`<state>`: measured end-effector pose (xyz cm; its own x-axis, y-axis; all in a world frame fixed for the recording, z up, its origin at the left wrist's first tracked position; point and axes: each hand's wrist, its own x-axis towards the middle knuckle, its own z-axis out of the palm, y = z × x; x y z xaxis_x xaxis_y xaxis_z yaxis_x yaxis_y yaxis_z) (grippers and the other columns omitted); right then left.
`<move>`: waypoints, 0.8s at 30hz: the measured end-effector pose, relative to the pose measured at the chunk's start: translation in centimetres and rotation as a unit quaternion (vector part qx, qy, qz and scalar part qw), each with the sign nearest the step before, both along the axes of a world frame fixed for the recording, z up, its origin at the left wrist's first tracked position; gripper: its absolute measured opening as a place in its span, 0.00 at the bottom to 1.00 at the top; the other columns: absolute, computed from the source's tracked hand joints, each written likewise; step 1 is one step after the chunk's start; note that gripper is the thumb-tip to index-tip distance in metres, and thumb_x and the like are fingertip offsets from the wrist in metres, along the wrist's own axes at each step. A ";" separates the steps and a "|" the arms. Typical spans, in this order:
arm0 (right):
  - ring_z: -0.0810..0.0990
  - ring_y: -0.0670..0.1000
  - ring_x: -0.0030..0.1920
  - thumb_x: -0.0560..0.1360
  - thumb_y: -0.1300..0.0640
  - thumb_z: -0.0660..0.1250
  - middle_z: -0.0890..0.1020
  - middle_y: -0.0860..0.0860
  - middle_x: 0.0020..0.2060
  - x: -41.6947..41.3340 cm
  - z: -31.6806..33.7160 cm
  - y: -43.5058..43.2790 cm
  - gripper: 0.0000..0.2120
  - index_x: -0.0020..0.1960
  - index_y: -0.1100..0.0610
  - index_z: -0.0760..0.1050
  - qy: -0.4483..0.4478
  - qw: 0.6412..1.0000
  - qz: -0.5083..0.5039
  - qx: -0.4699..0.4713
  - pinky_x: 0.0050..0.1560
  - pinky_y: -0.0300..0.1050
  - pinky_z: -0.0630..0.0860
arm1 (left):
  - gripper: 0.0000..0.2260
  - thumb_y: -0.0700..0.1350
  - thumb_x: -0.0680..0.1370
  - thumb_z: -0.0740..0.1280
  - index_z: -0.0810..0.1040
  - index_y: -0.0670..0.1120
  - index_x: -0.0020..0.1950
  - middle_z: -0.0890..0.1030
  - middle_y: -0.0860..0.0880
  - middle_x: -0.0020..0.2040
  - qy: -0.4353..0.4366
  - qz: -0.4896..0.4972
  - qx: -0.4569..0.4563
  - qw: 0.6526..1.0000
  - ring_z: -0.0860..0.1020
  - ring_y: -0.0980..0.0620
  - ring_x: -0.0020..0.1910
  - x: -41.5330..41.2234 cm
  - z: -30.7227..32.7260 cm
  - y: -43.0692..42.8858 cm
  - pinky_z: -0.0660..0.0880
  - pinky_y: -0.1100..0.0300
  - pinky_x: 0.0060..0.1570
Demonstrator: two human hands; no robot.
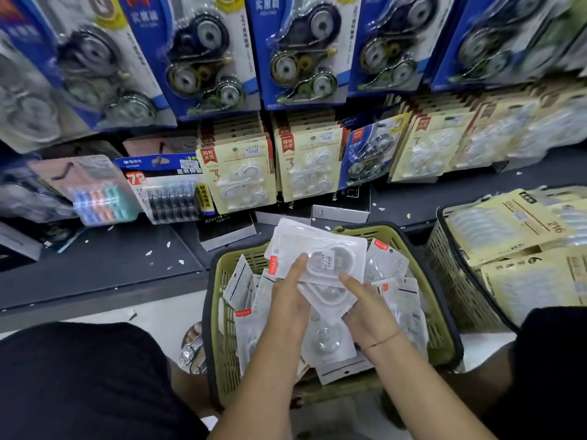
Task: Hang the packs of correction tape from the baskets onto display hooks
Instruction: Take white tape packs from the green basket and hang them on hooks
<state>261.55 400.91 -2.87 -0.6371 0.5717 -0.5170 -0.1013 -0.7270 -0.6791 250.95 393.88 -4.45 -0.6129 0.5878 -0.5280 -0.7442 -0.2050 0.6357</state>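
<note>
- The left hand [287, 300] and right hand [370, 312] both grip a stack of packs [320, 249] over the basket [219, 312].
- Align the hang holes before lifting, so all slide onto one hook.

printed marks legible in the head view.
- blue hanging pack [295, 52]: white chinese characters at the top edge; "corre", cut off, along the bottom edge.
- cream pack [236, 176]: large numeral "3" and a red tag with chinese characters, too blurred to read.
- second cream pack [305, 166]: the same "3" and red tag.
- black-roll pack [171, 192]: "72" on a red badge, "6" on the blue header, chinese characters on a yellow strip.
- black box [222, 228]: "alarm" above "design".
- second black box [341, 204]: letters "ock", set sideways.
- basket pack [514, 230]: "216".
- white pack [317, 258]: small sticker, print too small to read.
</note>
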 end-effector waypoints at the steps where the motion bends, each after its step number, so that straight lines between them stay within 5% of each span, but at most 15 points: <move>1: 0.79 0.57 0.59 0.66 0.59 0.78 0.76 0.60 0.65 0.3 0.9 0.8 0.37 0.72 0.57 0.67 -0.037 0.998 -0.010 0.041 0.57 0.52 0.78 | 0.40 0.55 0.65 0.81 0.73 0.40 0.71 0.74 0.34 0.69 0.010 -0.006 0.011 1.000 0.76 0.35 0.65 -0.3 0.6 -0.2 0.71 0.42 0.68; 3: 0.76 0.52 0.60 0.70 0.64 0.75 0.73 0.55 0.66 0.9 3.3 2.7 0.37 0.74 0.53 0.62 -0.120 0.975 -0.015 0.187 0.55 0.46 0.76 | 0.33 0.51 0.70 0.77 0.73 0.40 0.71 0.77 0.37 0.67 0.039 -0.006 0.011 0.999 0.76 0.37 0.66 -0.9 2.1 -0.4 0.70 0.43 0.68; 6: 0.72 0.46 0.65 0.68 0.58 0.78 0.74 0.46 0.65 0.9 7.0 5.2 0.34 0.70 0.49 0.67 -0.148 0.886 0.111 0.426 0.64 0.42 0.70 | 0.17 0.41 0.74 0.73 0.78 0.43 0.63 0.85 0.45 0.52 0.088 -0.029 0.017 0.996 0.84 0.47 0.50 -1.8 4.6 -0.2 0.81 0.56 0.47; 11: 0.75 0.43 0.55 0.63 0.48 0.81 0.74 0.43 0.57 -1.1 11.5 6.2 0.33 0.63 0.48 0.71 -0.225 0.745 0.211 0.592 0.57 0.41 0.72 | 0.11 0.37 0.74 0.72 0.80 0.44 0.56 0.87 0.47 0.45 0.134 -0.078 -0.001 0.988 0.85 0.51 0.42 -2.7 8.4 1.4 0.80 0.60 0.38; 16: 0.77 0.46 0.53 0.66 0.51 0.79 0.77 0.45 0.53 -1.7 11.7 5.7 0.26 0.58 0.51 0.70 -0.150 0.834 0.130 0.516 0.54 0.42 0.74 | 0.31 0.49 0.66 0.79 0.77 0.41 0.67 0.83 0.39 0.59 0.110 -0.091 0.031 0.989 0.82 0.39 0.58 -3.6 11.1 2.3 0.76 0.43 0.62; 24: 0.82 0.52 0.48 0.71 0.53 0.74 0.82 0.54 0.48 -1.8 11.5 5.4 0.15 0.51 0.55 0.72 -0.053 0.924 0.007 0.378 0.44 0.42 0.76 | 0.23 0.43 0.73 0.70 0.75 0.42 0.68 0.82 0.42 0.61 0.154 -0.148 0.083 0.973 0.81 0.44 0.60 -3.0 12.0 1.2 0.77 0.47 0.62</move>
